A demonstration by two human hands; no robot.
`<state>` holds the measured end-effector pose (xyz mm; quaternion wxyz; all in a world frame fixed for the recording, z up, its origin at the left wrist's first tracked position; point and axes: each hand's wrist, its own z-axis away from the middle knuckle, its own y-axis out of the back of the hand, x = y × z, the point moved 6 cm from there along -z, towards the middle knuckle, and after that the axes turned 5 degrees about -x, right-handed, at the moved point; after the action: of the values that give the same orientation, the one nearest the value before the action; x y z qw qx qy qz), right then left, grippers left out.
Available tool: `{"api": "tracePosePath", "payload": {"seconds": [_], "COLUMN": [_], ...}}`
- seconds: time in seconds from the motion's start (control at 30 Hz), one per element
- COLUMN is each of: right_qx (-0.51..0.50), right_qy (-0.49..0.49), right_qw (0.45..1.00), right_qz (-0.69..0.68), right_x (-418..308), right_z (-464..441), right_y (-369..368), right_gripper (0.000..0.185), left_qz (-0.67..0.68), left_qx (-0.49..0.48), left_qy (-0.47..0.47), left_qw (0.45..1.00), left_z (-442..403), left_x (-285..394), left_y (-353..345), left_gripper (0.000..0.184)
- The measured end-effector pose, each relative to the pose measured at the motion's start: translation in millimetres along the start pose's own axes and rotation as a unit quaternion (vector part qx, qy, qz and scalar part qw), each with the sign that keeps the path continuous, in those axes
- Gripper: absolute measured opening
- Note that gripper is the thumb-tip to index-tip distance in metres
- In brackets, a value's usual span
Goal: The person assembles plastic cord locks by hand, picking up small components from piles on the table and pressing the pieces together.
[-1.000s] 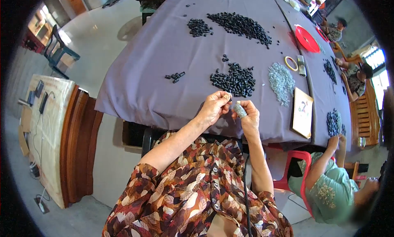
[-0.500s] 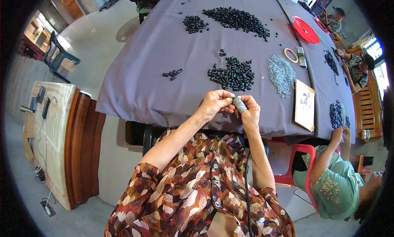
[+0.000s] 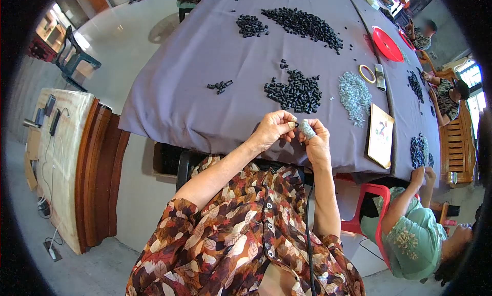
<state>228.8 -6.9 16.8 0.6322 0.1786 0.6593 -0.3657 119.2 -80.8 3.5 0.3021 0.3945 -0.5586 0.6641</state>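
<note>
My left hand (image 3: 277, 128) is closed in a pinch on a small black cylindrical piece (image 3: 296, 125), held just above the table's near edge. Close beside it, my right hand (image 3: 319, 144) has its fingers curled in. A pale grey, speckled, rounded thing (image 3: 307, 129) shows at the right thumb and fingertips; I cannot tell whether it is held or wrapped round a digit. Beyond my hands lies a pile of small black pieces (image 3: 293, 92). To its right is a heap of small clear pieces (image 3: 354, 98).
More black pieces (image 3: 302, 27) lie further back on the grey tablecloth (image 3: 179, 55), with a few black pieces (image 3: 219, 86) at left. At right are a tape roll (image 3: 366, 74), a board with a picture (image 3: 380, 135) and a red tray (image 3: 387, 44). A person in green (image 3: 417, 239) sits there.
My hands have drawn slightly apart, so the black piece now shows between them. The whole view has shifted a little.
</note>
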Motion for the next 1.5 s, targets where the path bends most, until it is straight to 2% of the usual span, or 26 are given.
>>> {"api": "tracePosePath", "payload": {"seconds": [0.53,0.67,0.73,0.8,0.9,1.13,1.37,1.5], "right_qx": [0.004,-0.010,-0.013,-0.015,-0.032,-0.038,-0.035,-0.039], "right_qy": [-0.003,0.000,-0.025,-0.030,-0.023,-0.068,-0.032,-0.045], "right_qw": [0.995,0.996,0.989,0.994,0.992,0.996,0.993,0.992], "right_qz": [0.095,0.092,0.143,0.102,0.120,0.036,0.109,0.108], "right_x": [-5,-8,-12,-3,-5,0,-3,0], "right_z": [3,2,4,2,3,5,7,6], "right_y": [-4,-5,-6,-4,-7,-10,-15,-12], "right_gripper": [0.005,0.008,0.007,0.005,0.004,0.010,0.009,0.011], "left_qz": [0.000,-0.001,-0.010,-0.015,-0.004,0.027,-0.020,-0.055], "left_qx": [-0.019,-0.029,-0.024,-0.032,-0.026,-0.045,-0.028,-0.018], "left_qy": [0.016,-0.027,-0.021,-0.015,-0.023,-0.024,-0.047,-0.070], "left_qw": [1.000,0.999,0.999,0.999,0.999,0.998,0.998,0.996], "left_z": [5,-2,-3,-2,-2,1,2,7], "left_x": [6,-5,-8,-9,-9,-5,-5,0], "left_y": [-3,4,7,7,7,4,8,4], "left_gripper": [0.008,0.007,0.007,0.007,0.007,0.009,0.004,0.005]}}
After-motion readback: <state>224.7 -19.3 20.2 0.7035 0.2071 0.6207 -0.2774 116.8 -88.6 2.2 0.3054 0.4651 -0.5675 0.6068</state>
